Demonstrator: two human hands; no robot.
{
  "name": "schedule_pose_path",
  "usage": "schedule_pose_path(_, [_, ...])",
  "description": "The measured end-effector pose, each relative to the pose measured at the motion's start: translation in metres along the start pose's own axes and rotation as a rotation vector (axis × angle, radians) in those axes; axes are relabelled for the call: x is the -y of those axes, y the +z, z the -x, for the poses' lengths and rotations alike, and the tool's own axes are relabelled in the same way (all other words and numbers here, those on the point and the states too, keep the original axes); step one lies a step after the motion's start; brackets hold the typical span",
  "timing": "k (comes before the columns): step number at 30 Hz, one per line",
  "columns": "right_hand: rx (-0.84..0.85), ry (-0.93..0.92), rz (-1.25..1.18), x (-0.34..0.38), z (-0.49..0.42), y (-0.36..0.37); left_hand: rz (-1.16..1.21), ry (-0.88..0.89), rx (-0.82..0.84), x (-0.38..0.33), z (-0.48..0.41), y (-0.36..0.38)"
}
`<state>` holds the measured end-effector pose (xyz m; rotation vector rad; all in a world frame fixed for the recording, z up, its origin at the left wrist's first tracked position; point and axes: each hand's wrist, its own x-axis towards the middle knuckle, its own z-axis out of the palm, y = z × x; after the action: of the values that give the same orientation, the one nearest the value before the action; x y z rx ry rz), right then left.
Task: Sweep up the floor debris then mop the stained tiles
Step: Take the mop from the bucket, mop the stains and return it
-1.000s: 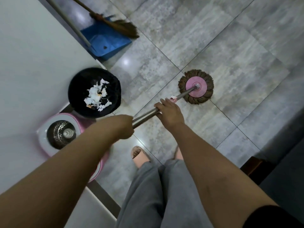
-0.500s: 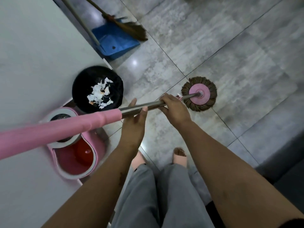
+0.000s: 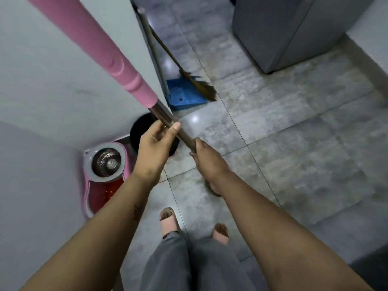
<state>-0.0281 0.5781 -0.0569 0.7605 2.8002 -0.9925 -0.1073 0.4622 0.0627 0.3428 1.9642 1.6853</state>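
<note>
Head view, looking down: both hands held the mop handle (image 3: 166, 118), which ran slantwise from its pink grip at upper left down to the floor (image 3: 294, 143) between the arms. The left hand (image 3: 154, 149) gripped the bare metal shaft just below the pink sleeve, its fingers (image 3: 157, 129) curled round the shaft and the thumb lying straight along it. The right hand (image 3: 206, 157) gripped the shaft just below that, its fingers folded round it with the tips hidden underneath. The two hands were near each other but apart.

The mop head (image 3: 207, 186) lay on the tiles, mostly hidden under the right forearm; only a brown fringe showed, ahead of the slippers (image 3: 168, 219).

The pink spin bucket (image 3: 123, 175) stood against the white wall (image 3: 52, 80) to the left, its steel spinner basket uppermost. The black bin (image 3: 139, 131) sat just beyond it, partly behind the left hand. Farther off, the blue dustpan (image 3: 185, 95) lay on the floor by the wall corner with the broom (image 3: 204, 87) resting its bristles on it, both long handles leaning up along the wall. A grey cabinet (image 3: 283, 32) stood at upper right. Grey trousers (image 3: 189, 267) filled the bottom edge.
</note>
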Motion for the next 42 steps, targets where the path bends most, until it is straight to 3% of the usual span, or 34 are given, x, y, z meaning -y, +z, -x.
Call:
schedule_pose_path(8, [0.008,-0.126,-0.084,0.096,0.022,-0.036,-0.157,0.123,-0.084,-0.04,0.026,-0.046])
schedule_pose_path(13, [0.116,-0.197,-0.304,0.137,0.025,-0.05,0.01,0.099,-0.046,-0.072,0.037,-0.105])
schedule_pose_path(16, [0.191,-0.234,-0.289,0.176,0.019,-0.048,0.06,0.113,-0.053,-0.093,0.046,-0.145])
schedule_pose_path(27, [0.16,-0.446,-0.293,0.351,-0.017,-0.036,0.094,0.315,-0.481,-0.163,0.055,-0.272])
schedule_pose_path(34, [0.086,-0.481,-0.323,0.425,-0.034,-0.012,-0.045,0.458,-0.589,-0.172,0.047,-0.334])
schedule_pose_path(42, [0.181,-0.408,-0.276,0.447,-0.074,0.042,-0.278,0.35,-0.661,-0.131,0.018,-0.369])
